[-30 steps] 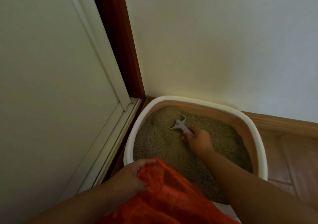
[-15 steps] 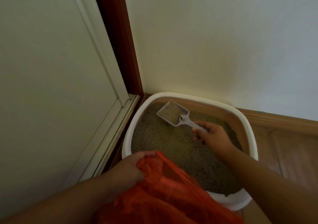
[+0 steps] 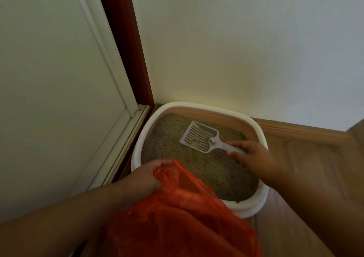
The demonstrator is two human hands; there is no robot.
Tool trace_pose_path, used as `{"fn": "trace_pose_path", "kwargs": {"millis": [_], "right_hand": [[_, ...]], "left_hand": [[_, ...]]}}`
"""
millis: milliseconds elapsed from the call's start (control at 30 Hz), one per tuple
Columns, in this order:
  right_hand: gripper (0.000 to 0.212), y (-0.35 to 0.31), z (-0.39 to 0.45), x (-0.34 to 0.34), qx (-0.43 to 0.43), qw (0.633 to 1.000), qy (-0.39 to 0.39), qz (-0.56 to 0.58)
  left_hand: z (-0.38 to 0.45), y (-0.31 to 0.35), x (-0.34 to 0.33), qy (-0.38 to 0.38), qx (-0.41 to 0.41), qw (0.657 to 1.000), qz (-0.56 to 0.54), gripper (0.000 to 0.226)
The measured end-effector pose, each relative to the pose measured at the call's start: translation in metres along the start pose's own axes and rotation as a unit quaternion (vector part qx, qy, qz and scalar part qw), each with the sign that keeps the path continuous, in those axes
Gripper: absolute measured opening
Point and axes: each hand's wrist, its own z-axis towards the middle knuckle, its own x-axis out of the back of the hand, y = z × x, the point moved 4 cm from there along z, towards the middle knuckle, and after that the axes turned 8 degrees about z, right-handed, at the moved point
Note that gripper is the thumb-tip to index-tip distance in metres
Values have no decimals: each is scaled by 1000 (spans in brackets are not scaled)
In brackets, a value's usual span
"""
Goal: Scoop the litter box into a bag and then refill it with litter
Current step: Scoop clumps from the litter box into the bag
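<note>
A white litter box (image 3: 262, 136) with a tan inner wall sits in the room's corner, filled with grey-brown litter (image 3: 214, 168). My right hand (image 3: 254, 156) grips the handle of a grey slotted scoop (image 3: 199, 136), held above the litter with only a few bits left on its slots. My left hand (image 3: 143, 179) holds the rim of an orange plastic bag (image 3: 181, 223) at the box's near edge. The bag covers the near left part of the box.
A white wall rises behind the box. A white sliding door with its frame (image 3: 110, 55) and a dark red post (image 3: 126, 45) stand on the left. Wooden floor (image 3: 307, 170) and a wooden skirting board (image 3: 299, 130) lie to the right.
The scoop came up out of the litter full, then most of the litter sifted through its slots. My right hand moved right and nearer. The left hand kept holding the bag.
</note>
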Motion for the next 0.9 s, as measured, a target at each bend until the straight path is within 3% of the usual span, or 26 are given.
{"fn": "trace_pose_path", "kwargs": {"millis": [600, 900], "right_hand": [[23, -5, -30, 23, -28, 999, 8, 37], [21, -10, -37, 29, -21, 999, 12, 41]], "left_hand": [[-14, 14, 1, -14, -11, 999, 41, 93], [-13, 13, 0, -19, -16, 999, 40, 92]]}}
